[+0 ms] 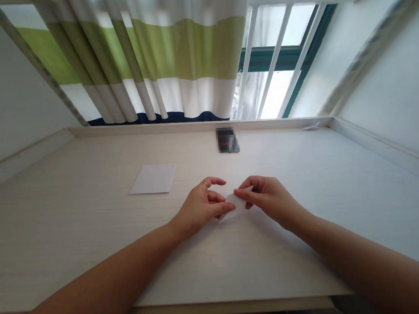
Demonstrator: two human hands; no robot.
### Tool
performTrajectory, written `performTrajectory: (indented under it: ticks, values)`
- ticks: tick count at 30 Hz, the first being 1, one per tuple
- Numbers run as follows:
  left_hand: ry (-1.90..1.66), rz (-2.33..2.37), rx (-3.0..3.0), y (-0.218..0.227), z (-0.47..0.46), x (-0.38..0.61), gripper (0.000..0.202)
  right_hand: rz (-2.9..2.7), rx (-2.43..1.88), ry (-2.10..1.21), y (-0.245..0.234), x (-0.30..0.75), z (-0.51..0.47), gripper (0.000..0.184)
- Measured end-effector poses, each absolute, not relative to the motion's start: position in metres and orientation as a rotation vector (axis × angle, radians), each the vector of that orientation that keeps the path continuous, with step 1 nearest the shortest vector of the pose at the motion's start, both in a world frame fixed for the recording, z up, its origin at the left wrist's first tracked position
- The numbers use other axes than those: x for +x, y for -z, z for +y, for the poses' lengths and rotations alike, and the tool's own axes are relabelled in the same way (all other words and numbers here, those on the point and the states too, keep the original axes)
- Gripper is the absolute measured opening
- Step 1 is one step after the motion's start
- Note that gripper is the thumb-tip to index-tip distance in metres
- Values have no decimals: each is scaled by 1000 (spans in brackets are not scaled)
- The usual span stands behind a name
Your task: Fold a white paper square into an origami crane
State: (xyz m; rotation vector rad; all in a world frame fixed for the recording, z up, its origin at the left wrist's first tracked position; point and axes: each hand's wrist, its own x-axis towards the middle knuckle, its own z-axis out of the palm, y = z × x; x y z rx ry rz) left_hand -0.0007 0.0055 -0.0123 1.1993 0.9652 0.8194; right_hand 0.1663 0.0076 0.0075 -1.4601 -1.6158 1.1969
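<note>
A small piece of white folded paper (235,206) is held between both hands, just above the pale desk. My left hand (203,202), with a gold ring on one finger, pinches its lower left part between thumb and fingers, while the index finger reaches out free. On the opposite side, my right hand (262,191) grips the upper right end with thumb and fingertips. The fingers hide part of the paper, so its full shape cannot be made out. Off to the left lies a flat white stack of square paper sheets (153,179), touched by neither hand.
The pale wooden desk (94,228) has a raised back edge. Near it lies a pixelated dark object (227,140), and a small white folded piece (311,127) sits at the back right corner. Behind are a striped curtain (190,50) and white window bars (272,55).
</note>
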Motion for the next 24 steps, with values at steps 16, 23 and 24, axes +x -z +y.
performTrajectory:
  ticks: [16,23,24]
  values:
    - [-633,893,1199,11,12,-10,38,-1739,-1560,-1156,-12,170,6,15]
    - [-629,886,1211,10,11,-11,40,-1817,-1489,-1310,-11,168,4,15]
    - [-626,877,1220,11,11,-10,39,-1847,-1508,-1294,-10,168,4,14]
